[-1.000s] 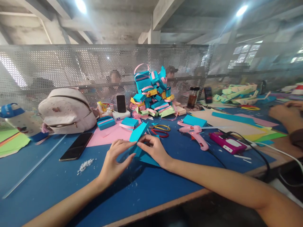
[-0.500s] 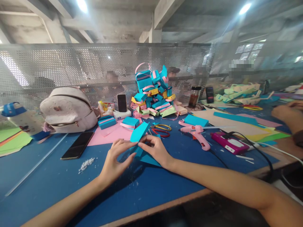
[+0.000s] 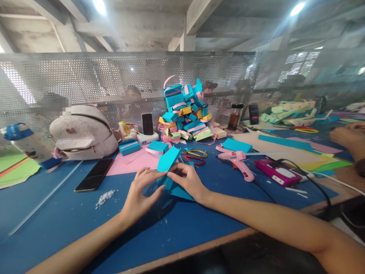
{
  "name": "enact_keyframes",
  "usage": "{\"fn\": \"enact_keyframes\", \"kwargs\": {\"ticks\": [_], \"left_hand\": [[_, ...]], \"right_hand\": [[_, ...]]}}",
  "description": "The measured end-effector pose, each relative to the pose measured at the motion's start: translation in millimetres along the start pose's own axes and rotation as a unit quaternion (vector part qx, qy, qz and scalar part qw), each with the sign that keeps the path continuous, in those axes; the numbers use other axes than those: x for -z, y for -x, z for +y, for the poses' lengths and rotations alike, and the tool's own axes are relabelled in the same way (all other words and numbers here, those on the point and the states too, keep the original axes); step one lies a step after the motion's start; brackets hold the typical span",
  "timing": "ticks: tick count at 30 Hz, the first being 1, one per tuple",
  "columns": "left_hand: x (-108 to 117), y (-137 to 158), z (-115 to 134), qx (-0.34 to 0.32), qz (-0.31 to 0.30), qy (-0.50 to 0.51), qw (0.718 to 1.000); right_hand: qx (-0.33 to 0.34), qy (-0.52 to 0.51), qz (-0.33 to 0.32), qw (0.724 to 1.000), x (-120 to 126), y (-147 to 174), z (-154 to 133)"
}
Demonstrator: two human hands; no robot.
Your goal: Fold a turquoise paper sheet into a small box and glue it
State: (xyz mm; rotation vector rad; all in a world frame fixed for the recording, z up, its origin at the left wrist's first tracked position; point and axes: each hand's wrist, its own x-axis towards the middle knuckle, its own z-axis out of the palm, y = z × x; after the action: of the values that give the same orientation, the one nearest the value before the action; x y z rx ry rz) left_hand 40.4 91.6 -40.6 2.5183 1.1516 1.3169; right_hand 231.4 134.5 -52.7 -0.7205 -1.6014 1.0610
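At the far left of the blue tabletop (image 3: 71, 228), a white bottle with a blue lid (image 3: 30, 147) stands beside a pale fabric backpack with zips (image 3: 82, 131). In front of the bag I see a flat black phone (image 3: 94, 176) and a small scatter of white crumbs (image 3: 105, 198). Next comes a sheet of pink paper (image 3: 128, 164), with 2 small blue paper boxes banded in pink (image 3: 129, 147) near its back edge.

In the middle, over the tabletop, is a folded piece of bright blue card (image 3: 168, 160). The left hand (image 3: 142, 190) meets it with an outstretched index finger, thumb spread apart below; I cannot tell whether it grips. The right hand (image 3: 188, 179) pinches the card between thumb and fingers. Behind rises a tall heap of blue, pink and yellow paper boxes (image 3: 182, 108).

Farther right lie a pink plastic glue gun (image 3: 239, 163) and a purple power strip (image 3: 278, 172). At the right edge is a co-worker's hand (image 3: 346, 137).
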Motion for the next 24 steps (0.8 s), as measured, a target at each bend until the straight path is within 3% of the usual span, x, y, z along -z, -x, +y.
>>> {"fn": "enact_keyframes", "kwargs": {"ticks": [7, 17, 24], "left_hand": [[-0.7, 0.9, 1.9, 0.015, -0.005, 0.008, 1.0], [-3.3, -2.0, 8.1, 0.129, 0.05, 0.077, 0.987], [-1.2, -3.8, 6.9, 0.128, 0.081, 0.085, 0.985]], "right_hand": [[-0.007, -0.012, 0.001, 1.0, -0.3, -0.3, -0.8], [-0.004, -0.05, 0.028, 0.998, -1.5, -1.2, -4.3], [-0.001, -0.062, 0.028, 0.998, -2.5, -2.1, 2.9]]}}
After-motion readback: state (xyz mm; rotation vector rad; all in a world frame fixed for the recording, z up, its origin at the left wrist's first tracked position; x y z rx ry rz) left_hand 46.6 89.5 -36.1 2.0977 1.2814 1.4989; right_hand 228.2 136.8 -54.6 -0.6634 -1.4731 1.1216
